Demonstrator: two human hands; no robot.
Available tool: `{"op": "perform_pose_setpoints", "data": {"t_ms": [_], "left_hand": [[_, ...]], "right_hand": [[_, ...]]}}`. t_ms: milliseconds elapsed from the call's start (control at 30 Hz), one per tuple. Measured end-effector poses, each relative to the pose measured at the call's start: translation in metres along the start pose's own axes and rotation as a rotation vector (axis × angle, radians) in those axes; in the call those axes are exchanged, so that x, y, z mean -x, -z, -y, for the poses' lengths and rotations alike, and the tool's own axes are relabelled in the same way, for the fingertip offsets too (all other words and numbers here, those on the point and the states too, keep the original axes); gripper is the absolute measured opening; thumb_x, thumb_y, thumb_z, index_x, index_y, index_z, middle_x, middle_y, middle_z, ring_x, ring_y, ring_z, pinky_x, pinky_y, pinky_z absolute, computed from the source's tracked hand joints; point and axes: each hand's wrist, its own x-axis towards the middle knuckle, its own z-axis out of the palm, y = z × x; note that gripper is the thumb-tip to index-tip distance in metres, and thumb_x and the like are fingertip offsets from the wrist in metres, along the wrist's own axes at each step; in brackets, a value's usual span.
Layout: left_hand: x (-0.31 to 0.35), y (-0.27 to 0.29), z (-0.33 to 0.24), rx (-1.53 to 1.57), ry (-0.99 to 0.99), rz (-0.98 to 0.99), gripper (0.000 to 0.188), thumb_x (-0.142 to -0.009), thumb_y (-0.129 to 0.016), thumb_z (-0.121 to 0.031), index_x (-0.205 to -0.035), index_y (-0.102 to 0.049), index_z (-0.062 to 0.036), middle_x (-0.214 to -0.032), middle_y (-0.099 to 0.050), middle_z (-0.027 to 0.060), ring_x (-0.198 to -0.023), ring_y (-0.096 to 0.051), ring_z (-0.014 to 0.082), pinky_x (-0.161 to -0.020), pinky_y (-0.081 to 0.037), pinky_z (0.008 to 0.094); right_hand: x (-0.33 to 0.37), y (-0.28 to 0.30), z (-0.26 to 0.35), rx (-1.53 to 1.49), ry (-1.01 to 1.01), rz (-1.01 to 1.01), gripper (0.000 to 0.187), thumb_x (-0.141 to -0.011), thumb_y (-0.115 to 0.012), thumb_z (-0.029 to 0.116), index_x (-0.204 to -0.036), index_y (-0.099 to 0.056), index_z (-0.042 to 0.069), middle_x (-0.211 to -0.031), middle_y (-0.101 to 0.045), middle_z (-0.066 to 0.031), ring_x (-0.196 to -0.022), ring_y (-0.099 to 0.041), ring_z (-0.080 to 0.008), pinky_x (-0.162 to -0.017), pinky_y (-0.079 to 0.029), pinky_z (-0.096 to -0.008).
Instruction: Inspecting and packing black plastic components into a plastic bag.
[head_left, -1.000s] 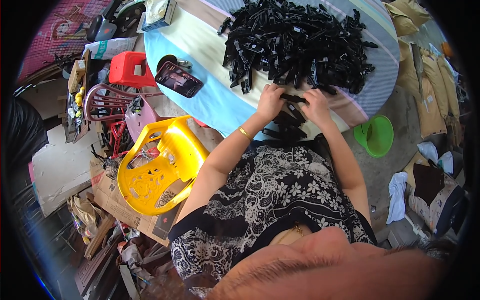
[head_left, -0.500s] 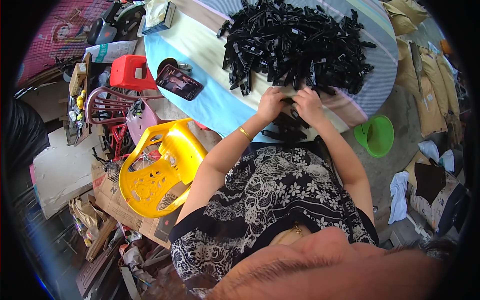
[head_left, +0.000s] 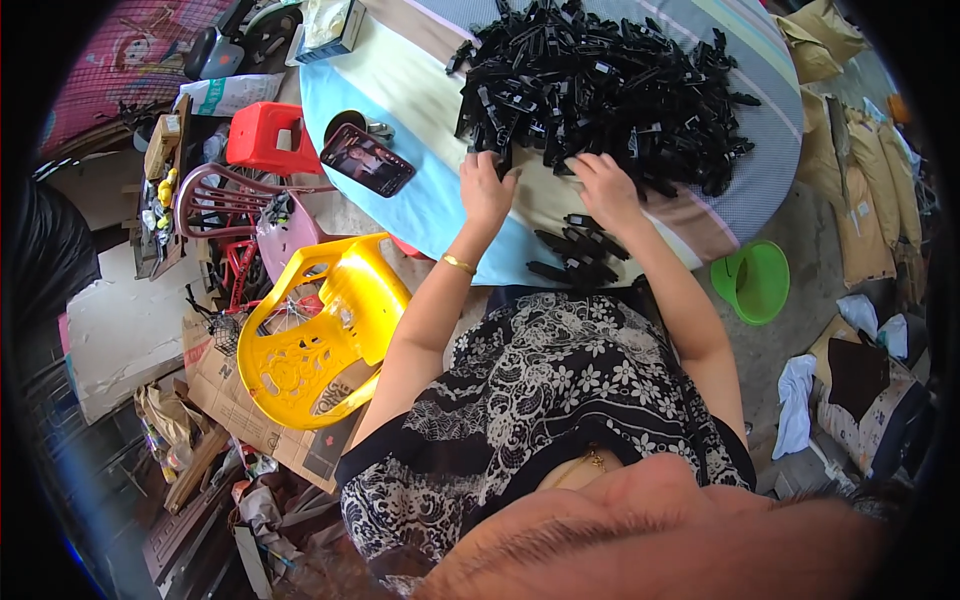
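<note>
A large heap of narrow black plastic pieces (head_left: 600,90) covers the far middle of the cloth-covered table (head_left: 430,95). My left hand (head_left: 486,190) is at the heap's near left edge, thumb and fingers closing around one black plastic piece (head_left: 504,160). To its right, my right hand (head_left: 606,190) touches the heap's near edge, fingers stretched out and slightly apart; I see nothing held in it. Between my forearms, a small group of black pieces (head_left: 578,256) lies at the table's near edge.
A phone (head_left: 367,160) showing a video leans against a metal cup (head_left: 380,129) on the left. A tissue box (head_left: 332,30) stands farther back. Beside the table are a yellow plastic chair (head_left: 345,300), a red stool (head_left: 262,135) and, on the right, a green bucket (head_left: 755,282).
My hands were together above the small group of pieces. They have parted and moved to the heap, the left going farther left, the right slightly left.
</note>
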Motion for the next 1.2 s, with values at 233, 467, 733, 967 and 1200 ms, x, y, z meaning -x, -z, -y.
{"op": "perform_pose_setpoints", "data": {"t_ms": [233, 467, 733, 967, 1200], "left_hand": [[0.008, -0.009, -0.007, -0.263, -0.124, 0.068, 0.028, -0.063, -0.068, -0.018, -0.088, -0.057, -0.0073, -0.093, -0.052, 0.0114, -0.092, -0.049, 0.0312, -0.079, -0.042, 0.0415], [0.050, -0.020, -0.019, 0.075, -0.454, 0.232, 0.034, -0.065, -0.059, 0.000, -0.097, -0.052, -0.0051, -0.097, -0.054, 0.0111, -0.091, -0.051, 0.0304, -0.080, -0.043, 0.0388], [0.049, -0.032, -0.040, 0.153, -0.535, 0.304, 0.032, -0.064, -0.059, 0.001, -0.095, -0.054, -0.0058, -0.098, -0.054, 0.0111, -0.091, -0.051, 0.0308, -0.082, -0.045, 0.0377], [0.056, -0.035, -0.051, 0.263, -0.613, 0.343, 0.030, -0.065, -0.061, -0.001, -0.095, -0.056, -0.0038, -0.095, -0.056, 0.0117, -0.092, -0.052, 0.0307, -0.082, -0.045, 0.0373], [0.051, -0.040, -0.051, 0.339, -0.367, 0.365, 0.030, -0.063, -0.062, 0.000, -0.093, -0.062, -0.0041, -0.091, -0.058, 0.0124, -0.089, -0.052, 0.0326, -0.080, -0.045, 0.0380]], "right_hand": [[0.009, -0.030, 0.001, 0.144, 0.104, 0.011, 0.020, -0.075, -0.054, 0.009, -0.094, -0.059, 0.008, -0.082, -0.054, -0.0036, -0.085, -0.051, -0.0227, -0.065, -0.044, -0.0341], [0.056, -0.013, -0.004, -0.110, -0.073, 0.051, 0.019, -0.072, -0.058, 0.010, -0.090, -0.060, 0.004, -0.084, -0.058, -0.0109, -0.083, -0.056, -0.0312, -0.069, -0.046, -0.0402], [0.079, 0.002, -0.026, -0.519, -0.452, 0.079, 0.021, -0.079, -0.055, 0.005, -0.099, -0.060, 0.002, -0.084, -0.064, -0.0171, -0.075, -0.062, -0.0320, -0.064, -0.047, -0.0379], [0.066, 0.010, -0.021, -0.474, -0.450, 0.140, 0.021, -0.078, -0.057, 0.003, -0.099, -0.061, 0.002, -0.077, -0.061, -0.0087, -0.069, -0.059, -0.0225, -0.063, -0.047, -0.0322], [0.074, 0.022, -0.028, -0.040, -0.135, -0.003, 0.020, -0.068, -0.057, 0.000, -0.087, -0.062, 0.004, -0.090, -0.055, -0.0074, -0.086, -0.055, -0.0261, -0.071, -0.048, -0.0368]]}}
